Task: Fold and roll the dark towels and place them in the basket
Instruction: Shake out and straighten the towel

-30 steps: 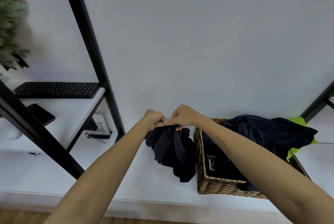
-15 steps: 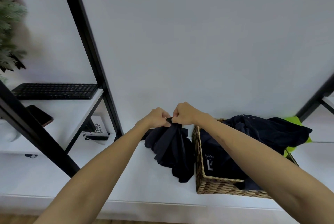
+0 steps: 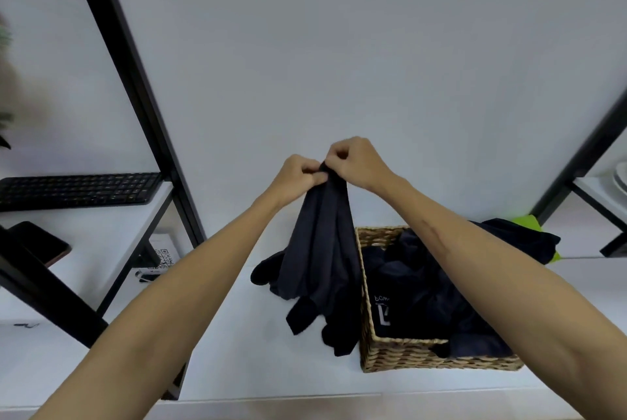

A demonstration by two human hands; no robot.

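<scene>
2 hands are seen: the left hand [image 3: 298, 175] and the right hand [image 3: 356, 162]. 1 dark towel [image 3: 319, 250] is held up. 1 basket [image 3: 407, 357] is seen, with a pile of dark cloths [image 3: 431, 290] that cannot be counted. 1 keyboard [image 3: 78, 187], 1 phone [image 3: 40, 245] and 1 green cloth [image 3: 527, 221] are seen.

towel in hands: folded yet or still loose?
Loose. The towel hangs bunched from both hands, left hand and right hand pinching its top.

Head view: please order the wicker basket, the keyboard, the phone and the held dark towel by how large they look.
1. Wicker basket
2. Keyboard and dark towel, held up by both hands: look alike, so no ranking
3. Phone, partly hidden behind the black frame
</scene>
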